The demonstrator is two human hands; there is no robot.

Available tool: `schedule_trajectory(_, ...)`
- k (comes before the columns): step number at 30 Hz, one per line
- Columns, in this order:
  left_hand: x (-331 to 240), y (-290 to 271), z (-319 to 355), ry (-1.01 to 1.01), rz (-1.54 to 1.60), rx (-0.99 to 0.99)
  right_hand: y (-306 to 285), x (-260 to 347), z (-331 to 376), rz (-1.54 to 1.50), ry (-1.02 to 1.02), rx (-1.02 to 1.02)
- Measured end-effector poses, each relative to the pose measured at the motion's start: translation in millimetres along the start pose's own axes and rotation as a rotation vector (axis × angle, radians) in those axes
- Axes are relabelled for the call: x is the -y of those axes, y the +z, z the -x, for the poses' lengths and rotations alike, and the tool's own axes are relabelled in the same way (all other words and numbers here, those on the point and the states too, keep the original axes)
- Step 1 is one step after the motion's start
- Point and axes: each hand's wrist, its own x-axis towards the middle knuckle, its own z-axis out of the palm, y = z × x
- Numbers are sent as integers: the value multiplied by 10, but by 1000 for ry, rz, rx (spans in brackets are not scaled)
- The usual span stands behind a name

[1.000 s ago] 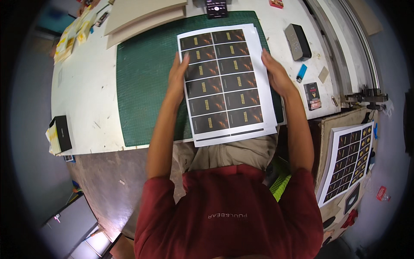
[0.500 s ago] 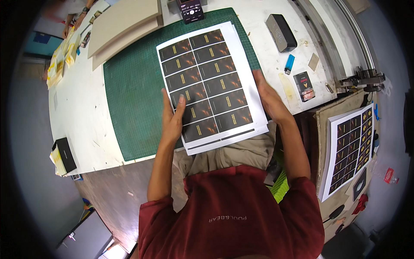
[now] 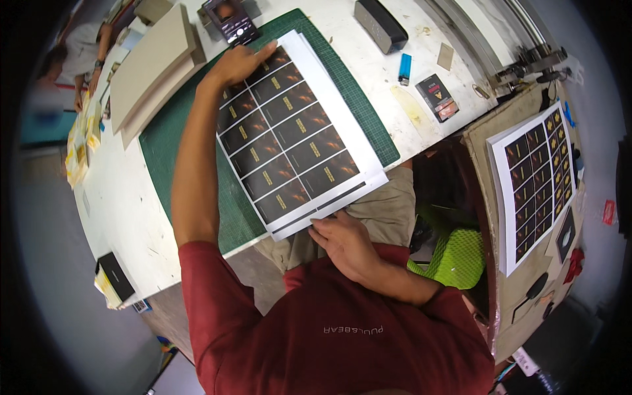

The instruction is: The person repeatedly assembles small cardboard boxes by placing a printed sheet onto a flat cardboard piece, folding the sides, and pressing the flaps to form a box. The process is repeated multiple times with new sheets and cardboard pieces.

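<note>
the printed sheet (image 3: 289,141), white with a grid of dark rectangular labels, lies flat on the green cutting mat (image 3: 191,128), its near edge hanging just past the near edge of the white table (image 3: 125,210). more white sheets show under it along its right and far edges. the left hand (image 3: 240,60) reaches to the far left corner of the sheet, palm down and fingers spread flat on the paper, gripping nothing. the right hand (image 3: 345,240) is at the sheet's near edge, fingertips touching or pinching the paper's overhanging rim; whether they actually clamp it cannot be told from here. just beyond the left hand stands a small dark device (image 3: 230,18) with a screen. to the left of the mat lie stacked tan boards (image 3: 148,66). on the table to the right of the mat are a black oblong case (image 3: 380,25), a blue lighter (image 3: 404,68) and a small dark box (image 3: 437,97). well to the right, on a brown surface, lies a second printed sheet (image 3: 536,178) with the same dark grid. a black and yellow box (image 3: 115,280) sits at the table's near left corner
</note>
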Motion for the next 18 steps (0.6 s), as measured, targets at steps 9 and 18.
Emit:
schedule_trajectory(9, -314, -16, 229, 18, -216, -36, 294, 247, -178, -94, 54, 65)
schedule_trajectory(18, -36, 128, 155, 130, -145, -274, -207, 363, 34, 229, 4, 39)
